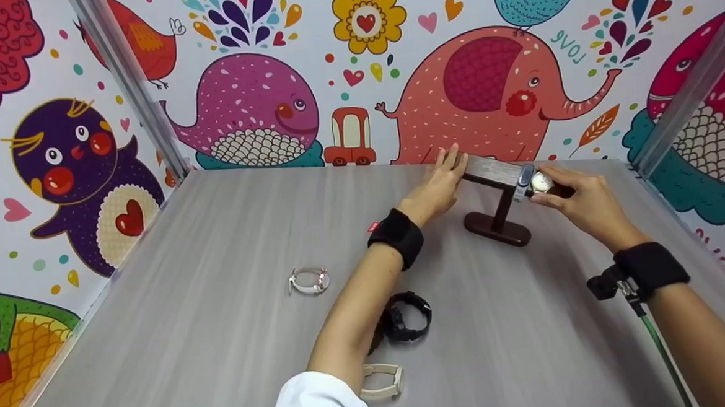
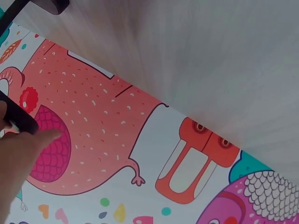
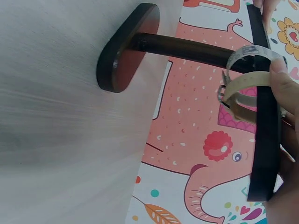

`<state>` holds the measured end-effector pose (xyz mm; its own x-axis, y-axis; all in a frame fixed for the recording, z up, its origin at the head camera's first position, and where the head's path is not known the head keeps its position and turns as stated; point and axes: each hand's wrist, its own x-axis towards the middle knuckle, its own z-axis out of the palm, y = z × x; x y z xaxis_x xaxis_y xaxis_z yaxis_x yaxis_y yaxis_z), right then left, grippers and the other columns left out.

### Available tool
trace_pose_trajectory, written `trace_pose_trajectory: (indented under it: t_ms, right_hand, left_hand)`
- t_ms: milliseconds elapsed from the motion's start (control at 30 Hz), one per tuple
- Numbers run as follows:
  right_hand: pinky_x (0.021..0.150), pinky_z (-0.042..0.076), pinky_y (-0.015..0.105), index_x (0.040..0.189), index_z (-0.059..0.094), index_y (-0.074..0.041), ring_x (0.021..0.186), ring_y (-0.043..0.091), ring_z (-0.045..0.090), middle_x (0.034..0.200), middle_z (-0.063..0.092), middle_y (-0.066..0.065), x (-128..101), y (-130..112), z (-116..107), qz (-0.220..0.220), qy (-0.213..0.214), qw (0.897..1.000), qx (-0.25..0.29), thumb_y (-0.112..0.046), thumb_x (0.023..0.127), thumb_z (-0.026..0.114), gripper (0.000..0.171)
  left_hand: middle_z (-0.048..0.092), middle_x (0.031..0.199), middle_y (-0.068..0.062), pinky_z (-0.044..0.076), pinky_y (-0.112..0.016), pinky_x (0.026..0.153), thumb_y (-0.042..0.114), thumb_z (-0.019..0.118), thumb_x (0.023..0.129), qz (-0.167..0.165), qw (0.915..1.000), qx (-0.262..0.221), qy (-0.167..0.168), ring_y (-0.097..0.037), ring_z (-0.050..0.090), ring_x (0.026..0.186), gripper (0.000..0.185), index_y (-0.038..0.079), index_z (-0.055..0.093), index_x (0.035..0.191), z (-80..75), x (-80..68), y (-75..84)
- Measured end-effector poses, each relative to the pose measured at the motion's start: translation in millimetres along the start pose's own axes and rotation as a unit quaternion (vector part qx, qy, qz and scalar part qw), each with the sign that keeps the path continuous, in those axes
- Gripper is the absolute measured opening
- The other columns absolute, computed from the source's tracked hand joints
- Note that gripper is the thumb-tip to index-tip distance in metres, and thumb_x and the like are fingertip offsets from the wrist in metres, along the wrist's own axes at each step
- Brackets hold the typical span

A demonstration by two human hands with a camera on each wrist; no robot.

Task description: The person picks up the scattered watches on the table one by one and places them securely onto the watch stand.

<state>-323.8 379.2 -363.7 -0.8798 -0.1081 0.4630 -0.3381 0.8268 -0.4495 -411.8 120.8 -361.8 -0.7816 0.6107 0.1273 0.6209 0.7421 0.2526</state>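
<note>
A dark wooden T-shaped stand is set at the back right of the grey table. My left hand lies with straight fingers against the left end of its crossbar. That bar end shows beside my fingers in the left wrist view. My right hand pinches a silver-faced watch that sits on the bar's right end. In the right wrist view its tan strap loops round the crossbar, with my fingertips on it.
Three more watches lie on the table nearer me: a white one, a black one and a beige one beside my left forearm. Cartoon-patterned walls close off the back and both sides.
</note>
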Motion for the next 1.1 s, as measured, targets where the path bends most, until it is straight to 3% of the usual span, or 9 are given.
trace_pose_trajectory:
  t_ms: [100, 200, 300, 367, 600, 733, 900, 1000, 1100]
  right_hand:
    - [0.073, 0.036, -0.003, 0.145, 0.054, -0.015, 0.106, 0.036, 0.062, 0.144, 0.056, 0.021, -1.1, -4.9, -2.1, 0.027, -0.035, 0.999, -0.006, -0.032, 0.088, 0.077, 0.064]
    - [0.092, 0.055, 0.022, 0.148, 0.049, -0.012, 0.116, 0.041, 0.059, 0.149, 0.050, 0.024, -2.5, -11.4, -6.1, 0.036, -0.050, 0.998, -0.009, -0.036, 0.091, 0.073, 0.066]
    - [0.109, 0.044, 0.058, 0.149, 0.047, -0.009, 0.133, 0.049, 0.049, 0.152, 0.045, 0.026, -4.2, -20.7, -11.0, 0.028, -0.032, 0.999, 0.000, -0.034, 0.094, 0.070, 0.065]
    - [0.110, 0.033, 0.068, 0.150, 0.046, -0.007, 0.138, 0.052, 0.041, 0.152, 0.044, 0.028, -5.7, -29.8, -13.4, 0.017, -0.014, 1.000, 0.011, -0.030, 0.095, 0.069, 0.063]
    - [0.109, 0.024, 0.077, 0.148, 0.048, -0.005, 0.134, 0.050, 0.042, 0.145, 0.048, 0.028, -13.9, -75.6, -5.8, -0.047, 0.016, 0.998, 0.036, -0.017, 0.096, 0.069, 0.058]
    - [0.107, 0.033, 0.070, 0.146, 0.050, -0.003, 0.130, 0.043, 0.047, 0.143, 0.051, 0.024, -22.6, -100.5, 4.2, -0.095, 0.011, 0.995, 0.038, -0.013, 0.093, 0.071, 0.058]
    - [0.104, 0.044, 0.057, 0.140, 0.056, 0.001, 0.127, 0.038, 0.054, 0.138, 0.058, 0.021, -31.6, -123.4, 17.6, -0.180, 0.024, 0.983, 0.020, -0.011, 0.085, 0.080, 0.061]
    - [0.103, 0.047, 0.056, 0.138, 0.057, 0.001, 0.126, 0.038, 0.056, 0.138, 0.057, 0.021, -37.0, -136.3, 23.1, -0.209, 0.000, 0.978, 0.016, -0.012, 0.082, 0.082, 0.062]
    - [0.100, 0.051, 0.056, 0.140, 0.056, -0.002, 0.126, 0.039, 0.056, 0.141, 0.054, 0.021, -43.3, -149.1, 27.1, -0.209, -0.061, 0.976, 0.002, -0.018, 0.085, 0.081, 0.063]
  left_hand:
    - [-0.011, 0.169, -0.014, 0.022, -0.054, 0.125, 0.023, 0.034, 0.110, -0.011, 0.9997, -0.021, -0.006, -0.032, 0.001, 0.158, 0.062, 0.022, 0.002, 0.163, -0.6, -9.1, -3.6]
    - [-0.012, 0.168, -0.018, 0.020, -0.058, 0.124, 0.028, 0.037, 0.110, -0.013, 0.9991, -0.039, -0.003, -0.034, 0.001, 0.158, 0.066, 0.024, -0.003, 0.162, -7.1, -19.3, -5.3]
    - [-0.005, 0.169, -0.018, 0.016, -0.058, 0.125, 0.032, 0.039, 0.109, -0.006, 0.9990, -0.045, -0.005, -0.033, 0.004, 0.158, 0.068, 0.021, -0.001, 0.163, -19.8, -32.0, -4.2]
    - [0.003, 0.170, -0.016, 0.015, -0.056, 0.126, 0.033, 0.040, 0.109, -0.001, 0.9990, -0.044, -0.010, -0.029, 0.009, 0.158, 0.068, 0.018, 0.003, 0.163, -28.7, -42.1, -2.5]
    - [0.034, 0.162, -0.013, 0.033, -0.039, 0.122, 0.036, 0.042, 0.108, 0.016, 0.9990, -0.039, -0.013, -0.023, 0.040, 0.147, 0.061, 0.011, 0.022, 0.160, -49.6, -84.8, -3.4]
    - [0.042, 0.156, -0.015, 0.037, -0.039, 0.120, 0.036, 0.045, 0.107, 0.012, 0.9992, -0.034, -0.020, -0.024, 0.045, 0.143, 0.061, 0.010, 0.025, 0.159, -57.6, -110.9, -5.1]
    - [0.043, 0.156, -0.018, 0.038, -0.041, 0.119, 0.036, 0.049, 0.106, 0.001, 0.9994, -0.018, -0.031, -0.028, 0.045, 0.144, 0.065, 0.007, 0.026, 0.159, -65.3, -142.7, -12.8]
    - [0.043, 0.155, -0.020, 0.039, -0.043, 0.119, 0.035, 0.050, 0.105, 0.003, 0.9991, -0.026, -0.034, -0.030, 0.044, 0.144, 0.064, 0.004, 0.028, 0.157, -66.6, -161.3, -17.2]
    - [0.042, 0.155, -0.022, 0.039, -0.044, 0.118, 0.036, 0.050, 0.105, 0.000, 0.9980, -0.036, -0.052, -0.032, 0.044, 0.143, 0.065, 0.003, 0.028, 0.157, -63.1, -178.9, -17.9]
